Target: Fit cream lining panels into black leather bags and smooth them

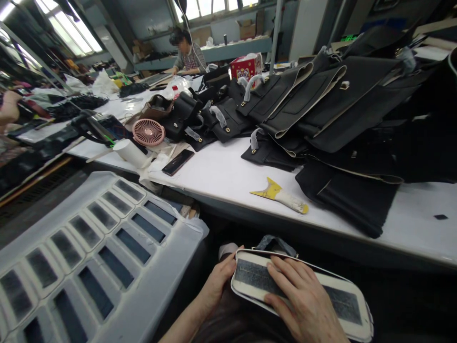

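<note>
On my lap lies a bag with its off-white base panel (344, 281) facing up. A dark grey strip runs along the panel, and a plastic-wrapped handle (274, 244) sticks out behind it. My left hand (222, 276) grips the panel's left end, thumb near the rim. Across the middle of the panel my right hand (303, 295) lies with fingers stretched out, pressing on it and covering part of the strip. Left of me, a cloth-covered board (157, 281) carries rows of similar off-white panels (117, 202) with dark strips.
Black bag pieces (342, 109) are heaped on the white table (217, 166). A yellow spreader (280, 194) lies near its front edge, with a phone (177, 162), a white cup (130, 152) and a pink fan (148, 132) farther left. A person (189, 55) sits beyond.
</note>
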`<state>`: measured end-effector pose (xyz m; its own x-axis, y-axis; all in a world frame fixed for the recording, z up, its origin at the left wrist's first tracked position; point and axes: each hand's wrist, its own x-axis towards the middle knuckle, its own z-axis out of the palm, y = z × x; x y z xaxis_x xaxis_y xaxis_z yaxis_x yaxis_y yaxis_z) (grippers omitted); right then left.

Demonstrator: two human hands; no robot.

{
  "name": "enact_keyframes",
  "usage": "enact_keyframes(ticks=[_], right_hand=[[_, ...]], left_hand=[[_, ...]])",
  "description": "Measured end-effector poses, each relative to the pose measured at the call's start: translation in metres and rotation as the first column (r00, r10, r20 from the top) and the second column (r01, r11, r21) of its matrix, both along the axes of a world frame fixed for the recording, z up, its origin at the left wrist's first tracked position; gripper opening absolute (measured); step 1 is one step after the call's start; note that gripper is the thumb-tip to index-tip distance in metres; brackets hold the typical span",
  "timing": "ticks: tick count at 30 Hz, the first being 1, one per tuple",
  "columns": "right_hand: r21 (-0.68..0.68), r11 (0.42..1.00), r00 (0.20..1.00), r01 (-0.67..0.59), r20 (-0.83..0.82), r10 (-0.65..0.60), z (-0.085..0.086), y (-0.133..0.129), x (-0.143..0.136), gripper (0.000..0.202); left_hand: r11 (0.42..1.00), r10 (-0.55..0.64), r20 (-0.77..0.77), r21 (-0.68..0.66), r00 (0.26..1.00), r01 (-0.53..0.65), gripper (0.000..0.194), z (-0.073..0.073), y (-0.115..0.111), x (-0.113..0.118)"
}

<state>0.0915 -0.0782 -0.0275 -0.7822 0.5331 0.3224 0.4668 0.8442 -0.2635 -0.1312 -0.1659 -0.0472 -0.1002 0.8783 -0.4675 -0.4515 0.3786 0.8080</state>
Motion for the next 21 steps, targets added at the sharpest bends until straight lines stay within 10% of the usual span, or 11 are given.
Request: enact_keyframes(ticks=[12, 21], right_hand=[[-0.157, 0.984, 0.996, 0.088, -0.003, -0.089, 0.004, -0.001, -0.002, 0.052], [-0.444, 0.888, 0.990, 0.122, -0.006, -0.139, 0.014, -0.007, -0.008, 0.048]], left_hand=[[0.991, -0.132, -0.267, -0.007, 0.954, 0.135, 0.049, 0.004, 0.010, -0.004], [0.970, 0.238, 0.342, -0.132, 0.909, -0.205, 0.047, 0.006, 0.004, 0.022]])
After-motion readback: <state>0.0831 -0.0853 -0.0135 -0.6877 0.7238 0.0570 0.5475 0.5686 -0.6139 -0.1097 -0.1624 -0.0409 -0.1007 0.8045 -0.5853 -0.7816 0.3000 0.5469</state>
